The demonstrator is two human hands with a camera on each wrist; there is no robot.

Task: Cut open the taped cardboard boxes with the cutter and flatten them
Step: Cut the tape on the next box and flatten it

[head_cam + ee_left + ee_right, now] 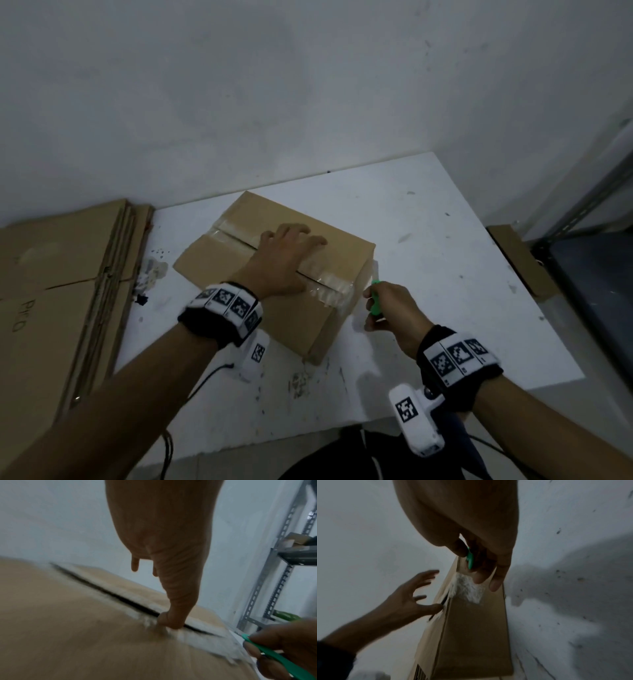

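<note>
A: Report from the left. What lies there?

B: A stack [58, 274] of flat cardboard leans beside the table [428, 240]. Flattening of those appears done.

A: And the box?

B: The box [274, 267] sits on the table, left of centre, top face up. Its tape [329, 287] is crinkled at the near end, and the seam [120, 599] beneath shows as a dark slit, apparently cut through along much of its length.

A: Left hand?

B: The left hand [287, 260] lies on the box top, fingers spread and nearly straight, thumb [173, 620] pressed at the seam. It grips nothing.

A: Right hand?

B: The right hand [387, 308] is just beside the box's near right corner, fingers curled round the green cutter [376, 301]. The blade is not discernible.

A: Handling?

B: In my judgement the box is light and empty, with stiff panels that yield at the creases. Best hold is at the flap edges along the seam. Loose tape may cling and snag.
</note>
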